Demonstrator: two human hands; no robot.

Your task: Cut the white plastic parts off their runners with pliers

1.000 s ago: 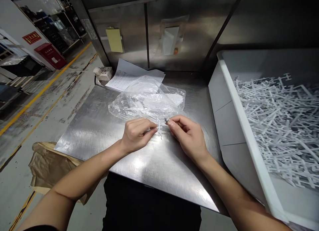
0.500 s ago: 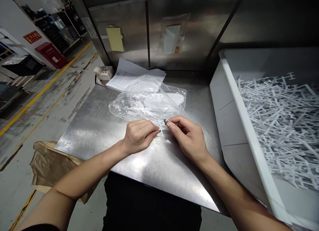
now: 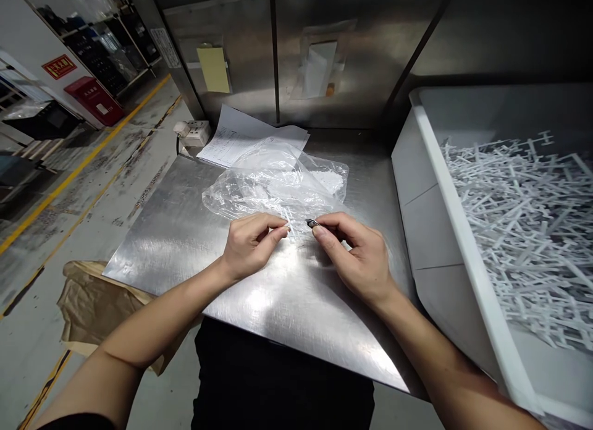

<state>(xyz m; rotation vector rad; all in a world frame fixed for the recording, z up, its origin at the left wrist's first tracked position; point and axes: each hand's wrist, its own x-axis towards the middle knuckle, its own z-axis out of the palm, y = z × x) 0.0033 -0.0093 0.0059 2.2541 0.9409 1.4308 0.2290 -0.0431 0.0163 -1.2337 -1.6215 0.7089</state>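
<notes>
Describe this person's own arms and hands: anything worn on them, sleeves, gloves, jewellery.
Both forearms are bare up to the frame edge, with no sleeves in view. The left hand and right hand wear no gloves, and no rings, watch or wristband show. The nails on the fingers look short and unpainted. Dark clothing shows below the table edge.

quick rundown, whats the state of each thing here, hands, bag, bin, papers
left hand: pinched shut on a small white plastic piece
right hand: pinched shut on a small dark metal part
clear plastic bag: crumpled, lying flat on the steel table, white bits inside
white bin: open-topped, heaped with white plastic sprues
papers: lying loose behind the bag
power strip: at the table's far left corner
</notes>
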